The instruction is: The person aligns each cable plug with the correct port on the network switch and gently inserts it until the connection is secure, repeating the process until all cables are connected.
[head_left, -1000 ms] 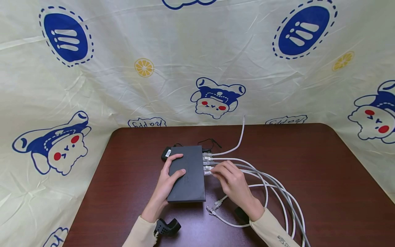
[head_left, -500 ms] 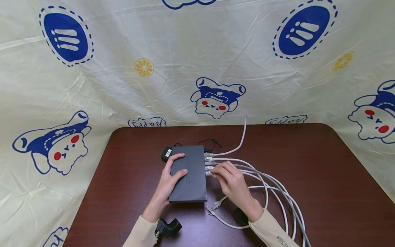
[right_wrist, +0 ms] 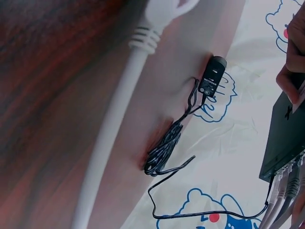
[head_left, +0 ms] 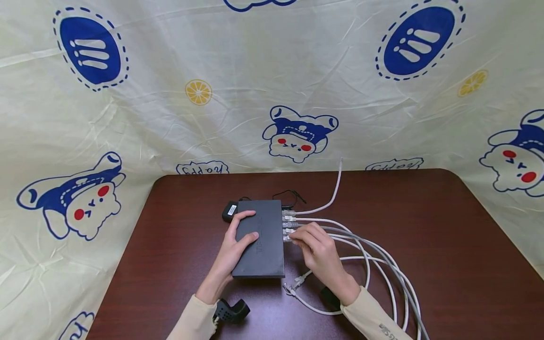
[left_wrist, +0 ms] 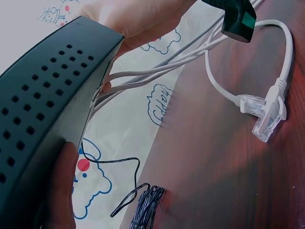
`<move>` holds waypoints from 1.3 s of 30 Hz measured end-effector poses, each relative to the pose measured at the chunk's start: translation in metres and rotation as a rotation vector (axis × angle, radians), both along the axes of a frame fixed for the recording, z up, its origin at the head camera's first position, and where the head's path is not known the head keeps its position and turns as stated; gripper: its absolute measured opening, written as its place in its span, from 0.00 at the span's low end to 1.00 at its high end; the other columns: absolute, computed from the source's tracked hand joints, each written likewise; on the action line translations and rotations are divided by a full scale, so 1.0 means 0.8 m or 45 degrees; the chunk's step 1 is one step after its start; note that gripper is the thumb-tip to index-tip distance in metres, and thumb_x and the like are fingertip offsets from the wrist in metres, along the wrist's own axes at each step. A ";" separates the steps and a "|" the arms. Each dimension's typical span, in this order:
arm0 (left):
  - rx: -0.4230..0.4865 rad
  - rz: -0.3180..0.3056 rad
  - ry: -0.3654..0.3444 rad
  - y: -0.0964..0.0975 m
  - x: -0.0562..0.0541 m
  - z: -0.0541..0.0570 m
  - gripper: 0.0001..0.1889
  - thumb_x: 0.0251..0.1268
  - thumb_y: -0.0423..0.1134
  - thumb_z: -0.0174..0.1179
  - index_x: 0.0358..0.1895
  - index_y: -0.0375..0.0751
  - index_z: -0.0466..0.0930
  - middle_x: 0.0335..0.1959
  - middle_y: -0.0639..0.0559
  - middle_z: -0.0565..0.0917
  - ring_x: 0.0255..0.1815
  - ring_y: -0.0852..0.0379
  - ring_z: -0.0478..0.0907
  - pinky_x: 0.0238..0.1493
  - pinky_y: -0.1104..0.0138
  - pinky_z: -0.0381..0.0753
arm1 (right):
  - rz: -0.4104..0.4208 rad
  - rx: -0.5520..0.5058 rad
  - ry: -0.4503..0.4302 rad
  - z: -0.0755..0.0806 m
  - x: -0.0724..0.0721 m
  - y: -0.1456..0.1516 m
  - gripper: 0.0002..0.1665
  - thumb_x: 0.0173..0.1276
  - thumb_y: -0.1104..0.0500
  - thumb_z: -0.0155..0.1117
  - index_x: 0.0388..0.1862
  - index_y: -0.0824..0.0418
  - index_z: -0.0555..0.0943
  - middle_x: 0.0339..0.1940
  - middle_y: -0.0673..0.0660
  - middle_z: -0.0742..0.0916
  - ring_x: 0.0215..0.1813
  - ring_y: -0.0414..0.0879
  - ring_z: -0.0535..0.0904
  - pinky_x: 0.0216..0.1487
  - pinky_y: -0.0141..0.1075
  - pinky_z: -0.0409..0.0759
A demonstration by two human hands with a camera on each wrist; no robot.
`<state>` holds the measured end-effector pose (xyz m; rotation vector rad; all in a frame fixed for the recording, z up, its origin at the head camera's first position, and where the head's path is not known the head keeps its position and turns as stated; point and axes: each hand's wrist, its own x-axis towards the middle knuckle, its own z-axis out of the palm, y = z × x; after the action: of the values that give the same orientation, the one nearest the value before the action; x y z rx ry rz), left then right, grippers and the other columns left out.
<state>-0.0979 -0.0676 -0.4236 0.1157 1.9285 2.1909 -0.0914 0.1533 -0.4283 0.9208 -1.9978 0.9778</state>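
Observation:
My left hand (head_left: 227, 252) grips a black network switch (head_left: 269, 257) by its left side, thumb and index finger on top. The left wrist view shows the switch's vented side (left_wrist: 47, 86) raised above the table. Several white and grey Ethernet cables (head_left: 384, 255) run from the ports along its right edge. At the plugged connector (head_left: 287, 238) nearest me, my right hand (head_left: 323, 255) pinches a white cable with thumb and fingertips. These fingers partly cover the plug. Two loose clear-ended plugs (left_wrist: 268, 119) lie below, near the switch's front right corner.
A black power adapter (right_wrist: 213, 78) and its bundled cord (right_wrist: 164, 148) lie behind the switch, and the cord runs to it. One white cable (head_left: 337, 189) curves up at the back. A black wrist camera mount (head_left: 231, 311) sits by my left sleeve on the brown table (head_left: 170, 264).
The switch, held in my left hand, has shifted slightly right. The upright white cable at the back has swung a little right. My right hand keeps nearly the same place at the plug.

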 end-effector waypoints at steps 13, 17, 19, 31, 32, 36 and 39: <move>0.012 -0.009 -0.011 0.003 0.000 -0.003 0.25 0.66 0.36 0.58 0.65 0.58 0.67 0.66 0.44 0.62 0.51 0.44 0.70 0.43 0.58 0.73 | -0.029 -0.016 0.046 -0.001 -0.002 -0.004 0.13 0.72 0.62 0.55 0.32 0.65 0.84 0.32 0.53 0.82 0.35 0.46 0.77 0.37 0.33 0.75; 0.013 -0.015 -0.010 0.003 -0.001 -0.002 0.25 0.66 0.36 0.58 0.65 0.58 0.67 0.66 0.44 0.61 0.50 0.43 0.70 0.43 0.57 0.73 | -0.019 -0.013 0.052 -0.001 -0.003 -0.003 0.13 0.72 0.61 0.54 0.32 0.65 0.84 0.32 0.53 0.83 0.35 0.46 0.77 0.37 0.33 0.75; 0.018 -0.016 -0.007 0.003 -0.002 -0.002 0.25 0.66 0.36 0.58 0.65 0.58 0.67 0.65 0.43 0.62 0.49 0.43 0.71 0.42 0.57 0.74 | -0.014 -0.007 0.056 0.000 -0.003 -0.002 0.14 0.74 0.60 0.54 0.32 0.65 0.84 0.32 0.53 0.83 0.35 0.46 0.77 0.37 0.33 0.75; 0.039 0.010 0.032 0.003 -0.004 0.000 0.25 0.64 0.34 0.59 0.64 0.55 0.69 0.65 0.44 0.63 0.51 0.44 0.69 0.43 0.58 0.73 | 0.022 0.070 -0.039 0.002 -0.002 0.008 0.10 0.72 0.61 0.56 0.36 0.64 0.83 0.34 0.54 0.82 0.37 0.47 0.77 0.40 0.33 0.73; 0.045 0.011 0.031 0.003 -0.004 0.000 0.25 0.64 0.34 0.59 0.64 0.55 0.69 0.65 0.43 0.63 0.51 0.44 0.69 0.43 0.58 0.73 | 0.021 0.078 -0.050 0.002 -0.001 0.009 0.08 0.71 0.63 0.58 0.36 0.64 0.83 0.35 0.54 0.82 0.38 0.47 0.77 0.40 0.33 0.73; 0.058 0.011 0.034 0.005 -0.004 -0.001 0.25 0.64 0.34 0.59 0.64 0.55 0.69 0.65 0.43 0.63 0.52 0.44 0.69 0.43 0.57 0.73 | 0.011 0.096 -0.079 0.003 0.000 0.012 0.05 0.62 0.70 0.65 0.37 0.63 0.83 0.35 0.53 0.82 0.39 0.47 0.77 0.41 0.33 0.73; 0.059 0.008 0.059 0.005 -0.004 -0.002 0.25 0.63 0.34 0.59 0.64 0.54 0.69 0.66 0.43 0.62 0.53 0.44 0.68 0.44 0.58 0.73 | 0.008 0.100 -0.093 0.002 0.001 0.013 0.07 0.60 0.70 0.65 0.37 0.63 0.83 0.36 0.53 0.82 0.39 0.47 0.77 0.41 0.33 0.73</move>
<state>-0.1008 -0.0632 -0.4254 0.1690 1.9046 2.2574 -0.0906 0.1638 -0.4263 0.9468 -2.1087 0.9547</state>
